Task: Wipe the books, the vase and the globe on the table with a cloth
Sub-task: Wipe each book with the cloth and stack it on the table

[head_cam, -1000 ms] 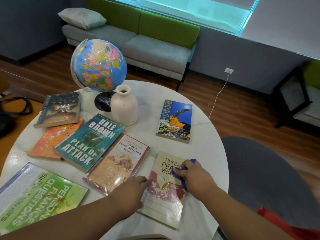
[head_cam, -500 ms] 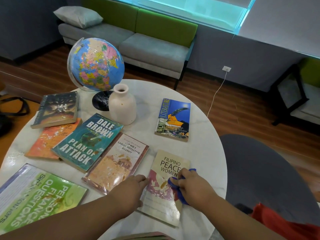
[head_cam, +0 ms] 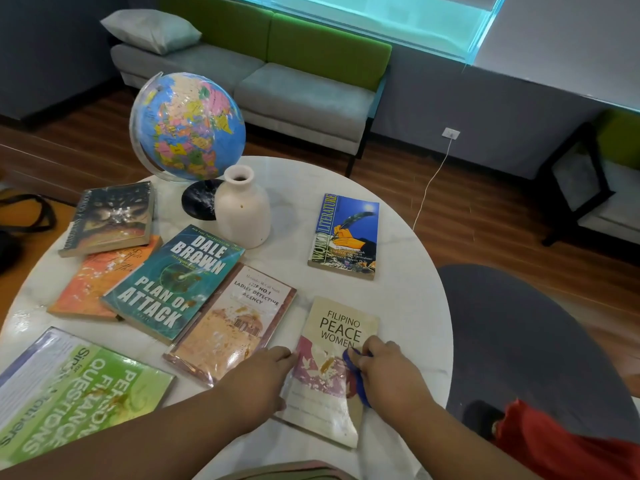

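Mid-books: my right hand (head_cam: 391,372) grips the blue cloth (head_cam: 357,382) on the cream book (head_cam: 334,336) at the table's (head_cam: 401,271) five o'clock, my left hand (head_cam: 263,374) rests open on its edge; next, I'd rub its stained lower cover.

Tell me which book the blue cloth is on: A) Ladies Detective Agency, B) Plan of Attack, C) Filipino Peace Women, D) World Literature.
C: the right hand holds the blue cloth on the Filipino Peace Women book, with the left hand at its left edge.
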